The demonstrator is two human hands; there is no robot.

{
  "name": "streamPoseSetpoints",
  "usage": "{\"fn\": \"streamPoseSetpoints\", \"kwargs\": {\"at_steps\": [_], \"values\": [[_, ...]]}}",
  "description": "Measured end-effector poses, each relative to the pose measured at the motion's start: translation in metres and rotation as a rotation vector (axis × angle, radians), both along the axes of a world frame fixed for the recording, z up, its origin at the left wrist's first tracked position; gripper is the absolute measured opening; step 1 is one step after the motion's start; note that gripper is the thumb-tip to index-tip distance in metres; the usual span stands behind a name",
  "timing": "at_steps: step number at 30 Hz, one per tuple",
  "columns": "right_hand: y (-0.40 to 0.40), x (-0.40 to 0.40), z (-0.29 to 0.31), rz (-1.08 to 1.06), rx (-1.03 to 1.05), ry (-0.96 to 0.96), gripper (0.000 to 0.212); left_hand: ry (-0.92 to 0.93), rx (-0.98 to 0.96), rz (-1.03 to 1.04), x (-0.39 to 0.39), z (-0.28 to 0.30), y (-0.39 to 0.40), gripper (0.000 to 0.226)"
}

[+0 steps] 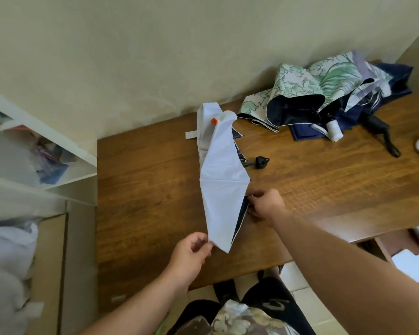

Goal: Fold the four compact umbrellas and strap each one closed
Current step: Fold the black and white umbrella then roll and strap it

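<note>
L hand (192,250): thumb + fingers pinch the near corner of the white umbrella (221,189), lifting that panel taut off the table (143,189)
R hand (266,204): fingers curled, pinching the canopy's right edge where the dark lining shows; exact contact partly hidden by the fabric
white umbrella: collapsed, lies lengthwise across the table's left half, orange tip (214,121) at far end, black handle (261,162) poking out to the right, strap tab (191,135) loose on the far left side
step: prob. pleating/flattening panels of this umbrella; not rolled, not strapped yet
next: looks like lay each flap same way, wrap round the shaft, then bring strap over – needs both hands keeping fabric tight
others: floral umbrella (300,90) + navy umbrella (392,83) heaped at far right, still loose; 4th can't be made out
</note>
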State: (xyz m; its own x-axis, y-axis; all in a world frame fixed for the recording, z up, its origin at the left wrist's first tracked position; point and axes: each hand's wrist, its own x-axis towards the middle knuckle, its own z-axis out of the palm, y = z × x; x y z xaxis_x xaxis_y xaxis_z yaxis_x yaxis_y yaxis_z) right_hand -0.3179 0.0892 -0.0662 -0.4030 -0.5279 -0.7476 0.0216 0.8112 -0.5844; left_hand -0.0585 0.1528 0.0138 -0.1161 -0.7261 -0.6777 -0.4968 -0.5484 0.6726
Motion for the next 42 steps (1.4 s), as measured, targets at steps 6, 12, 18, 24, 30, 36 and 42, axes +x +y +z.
{"fn": "streamPoseSetpoints", "kwargs": {"at_steps": [6,12,18,24,30,36,42], "values": [[-0.046,-0.003,0.021,-0.156,-0.112,-0.177,0.013,0.081,0.069,0.097,-0.012,0.000,-0.002,0.016],[-0.021,-0.009,0.032,-0.370,-0.291,-0.464,0.070,0.032,0.079,0.053,-0.029,-0.012,-0.004,0.011],[0.060,0.004,0.035,0.200,-0.129,0.004,0.030,0.011,0.118,0.106,-0.031,-0.032,0.001,0.011],[0.081,0.045,0.055,0.342,0.009,-0.185,0.022,0.037,0.131,0.071,-0.029,-0.041,0.003,0.013],[0.087,0.055,0.049,0.448,0.083,0.189,0.020,-0.256,-0.097,-0.198,-0.021,-0.046,0.000,0.002],[0.093,0.063,0.041,0.415,0.070,0.236,0.025,-0.545,-0.298,-0.482,-0.016,-0.033,-0.013,0.015],[0.093,0.068,0.039,0.356,-0.052,0.262,0.031,-0.412,-1.003,-0.870,-0.044,-0.030,-0.058,0.048]]}}
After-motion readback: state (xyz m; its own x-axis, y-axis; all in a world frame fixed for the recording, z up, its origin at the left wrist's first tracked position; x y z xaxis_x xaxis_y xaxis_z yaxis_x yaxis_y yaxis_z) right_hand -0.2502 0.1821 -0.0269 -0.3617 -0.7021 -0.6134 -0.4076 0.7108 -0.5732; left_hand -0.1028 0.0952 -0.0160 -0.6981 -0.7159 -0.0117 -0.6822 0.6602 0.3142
